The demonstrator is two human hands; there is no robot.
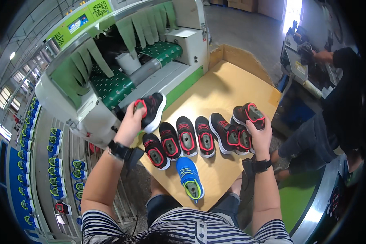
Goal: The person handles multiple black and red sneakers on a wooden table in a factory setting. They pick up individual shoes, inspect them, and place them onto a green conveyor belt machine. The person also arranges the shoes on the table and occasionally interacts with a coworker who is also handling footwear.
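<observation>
Currently my left hand (131,122) fingers clasp one black-and-red shoe (151,109) at its heel; right hand (259,136) fingers clasp another black-and-red sneaker (250,114). Both probably light, flexible; grip heel collars.

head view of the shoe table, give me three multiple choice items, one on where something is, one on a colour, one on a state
1. Where does the blue shoe lie?
A. on the wooden table, nearer the person than the row of black and red shoes
B. on the green dotted belt
C. in the left hand

2. What colour are the flaps hanging over the machine's mouth?
A. red
B. green
C. white

3. What is the right hand doing?
A. resting flat on the table
B. hanging empty
C. holding a black and red shoe

Answers:
1 A, it sits alone on the board below the row.
2 B, the strips are green like the belt.
3 C, its fingers close on the shoe's underside, raised above the row.
</observation>
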